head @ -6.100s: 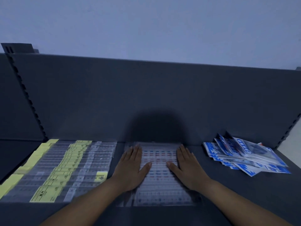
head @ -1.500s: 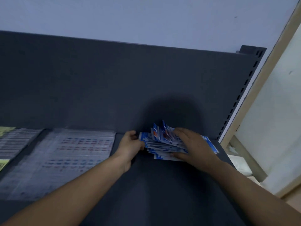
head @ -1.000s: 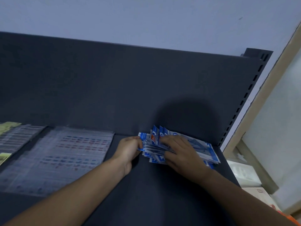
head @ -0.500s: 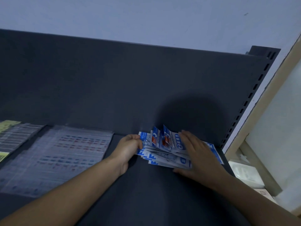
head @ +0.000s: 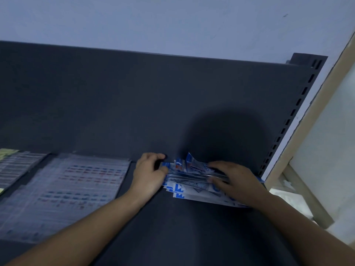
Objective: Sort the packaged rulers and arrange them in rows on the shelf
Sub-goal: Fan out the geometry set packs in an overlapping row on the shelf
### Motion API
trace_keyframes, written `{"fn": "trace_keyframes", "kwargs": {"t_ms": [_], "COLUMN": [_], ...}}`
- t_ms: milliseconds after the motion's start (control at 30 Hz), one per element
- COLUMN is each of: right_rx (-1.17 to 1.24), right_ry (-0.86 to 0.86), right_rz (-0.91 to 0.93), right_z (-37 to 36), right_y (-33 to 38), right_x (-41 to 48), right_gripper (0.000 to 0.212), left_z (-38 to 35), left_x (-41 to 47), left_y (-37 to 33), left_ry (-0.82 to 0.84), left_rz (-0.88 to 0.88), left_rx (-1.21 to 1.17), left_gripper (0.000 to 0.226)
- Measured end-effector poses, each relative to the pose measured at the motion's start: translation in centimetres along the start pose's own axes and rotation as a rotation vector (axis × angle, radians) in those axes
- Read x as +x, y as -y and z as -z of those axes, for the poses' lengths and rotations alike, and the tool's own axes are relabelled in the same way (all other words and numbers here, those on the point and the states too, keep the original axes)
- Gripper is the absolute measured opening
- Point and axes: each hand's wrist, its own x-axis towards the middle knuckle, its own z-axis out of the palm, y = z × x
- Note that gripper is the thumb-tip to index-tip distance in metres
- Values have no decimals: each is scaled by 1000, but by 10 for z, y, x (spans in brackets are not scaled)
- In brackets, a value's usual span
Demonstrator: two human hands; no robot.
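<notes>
Left hand (head: 149, 175): fingers (head: 153, 156) are curled round the left end of the blue ruler packets (head: 189, 186).
Right hand (head: 238, 183): upper packets are pinched between fingers and thumb.
Packets: stacked unevenly on the shelf (head: 172, 227), right of the clear ruler row (head: 76, 185).

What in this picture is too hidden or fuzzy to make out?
Head view:
- Blue packs: the left hand and right hand gripping the pile cover much of it; count and print unreadable.
- Clear packs: motion blur smears their markings.
- Yellow-labelled packs: cut off by the left edge.
- White things right of the shelf: partly behind the cream frame, too dim to name.
</notes>
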Motion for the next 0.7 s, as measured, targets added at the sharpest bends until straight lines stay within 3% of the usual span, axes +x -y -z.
{"fn": "trace_keyframes", "kwargs": {"t_ms": [100, 233, 400, 567, 700], "right_rx": [3, 94, 130, 109, -42], "right_ry": [-11, -78, -118, -202, -208], "right_rz": [-28, -52, -50, -98, -46], "right_z": [3, 5, 6, 7, 8], "right_y": [-1, -2, -2, -4, -3], "right_x": [3, 8, 13, 17, 17], "right_gripper": [38, 33, 42, 34, 36], "left_z": [-4, -7, -9, -9, -9], "left_x": [1, 4, 10, 11, 9], "left_y": [-2, -5, -7, -7, -9], "left_ry": [100, 130, 133, 53, -15], "left_rz": [-101, -87, -70, -156, -332], "left_rx": [188, 123, 28, 209, 306], "left_gripper": [23, 31, 37, 45, 31]}}
